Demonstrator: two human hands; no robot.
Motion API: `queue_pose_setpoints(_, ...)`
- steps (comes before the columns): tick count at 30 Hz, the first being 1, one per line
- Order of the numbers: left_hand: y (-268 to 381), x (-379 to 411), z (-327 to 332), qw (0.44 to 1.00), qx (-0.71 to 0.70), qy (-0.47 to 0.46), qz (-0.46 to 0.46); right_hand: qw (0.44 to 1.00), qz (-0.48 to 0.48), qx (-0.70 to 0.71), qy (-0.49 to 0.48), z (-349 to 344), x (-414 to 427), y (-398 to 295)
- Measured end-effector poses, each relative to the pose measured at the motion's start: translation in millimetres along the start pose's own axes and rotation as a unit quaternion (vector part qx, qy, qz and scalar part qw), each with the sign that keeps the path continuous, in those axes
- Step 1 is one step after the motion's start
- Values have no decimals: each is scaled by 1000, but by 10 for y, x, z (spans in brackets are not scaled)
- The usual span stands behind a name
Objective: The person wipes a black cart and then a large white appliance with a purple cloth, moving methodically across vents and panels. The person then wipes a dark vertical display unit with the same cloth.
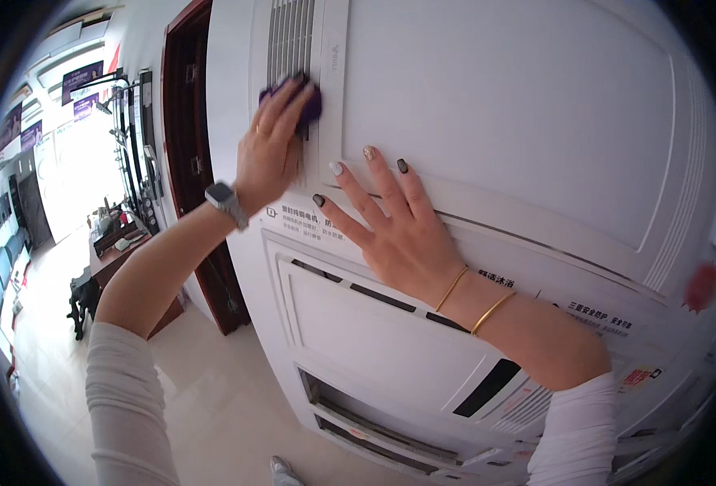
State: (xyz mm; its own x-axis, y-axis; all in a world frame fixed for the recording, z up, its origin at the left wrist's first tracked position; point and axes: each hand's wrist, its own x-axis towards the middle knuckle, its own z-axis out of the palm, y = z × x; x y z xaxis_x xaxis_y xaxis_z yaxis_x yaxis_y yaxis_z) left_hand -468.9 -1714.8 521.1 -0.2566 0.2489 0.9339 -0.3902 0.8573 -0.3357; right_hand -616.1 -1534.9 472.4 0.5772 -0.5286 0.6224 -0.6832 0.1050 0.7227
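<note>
My left hand [268,149], wearing a smartwatch [224,197], grips a dark purple cloth [311,110]. The cloth lies against the slatted vent grille [291,36] of a large white bathroom-heater-type panel [503,115], mounted upright. Part of the grille is hidden behind the hand and cloth. With fingers spread, my right hand [400,237] rests on the panel's lower frame and holds nothing. Two thin gold bangles [485,313] circle that wrist. Just below is a second white panel unit [382,334] with dark slots, and printed writing runs between the two.
Further white units [388,437] with openings continue down to the tiled floor [224,419]. A dark red wooden door frame [179,121] stands left of the display. Beyond it are a cluttered desk [118,243] and a rack of shower fittings [136,133]. A shoe [282,471] shows below.
</note>
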Motion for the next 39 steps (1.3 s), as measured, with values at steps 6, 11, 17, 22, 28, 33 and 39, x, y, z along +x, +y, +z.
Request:
queue_pose_setpoints(6,-20,-731,-203,978,15,-152,140,1000,7,-1,1,23,1,6)
queue_pose_setpoints(11,-273,-480,-362,974,65,-115,184,1000,4,5,-7,-4,1,-1)
queue_pose_setpoints(17,-269,730,-241,964,88,110,227,1000,-2,-2,-28,-56,7,32)
queue_pose_setpoints(22,58,1412,12,982,-111,153,17,1000,-4,-1,-18,-34,-20,30)
queue_pose_setpoints(28,-32,1364,107,976,-147,158,-17,1000,1,-4,-6,18,1,-1)
queue_pose_setpoints(33,29,1128,153,977,-140,159,-14,1000,6,-3,-8,7,-6,-1)
queue_pose_setpoints(39,71,557,150,988,-82,128,9,1000,-2,-6,-2,-37,21,-5)
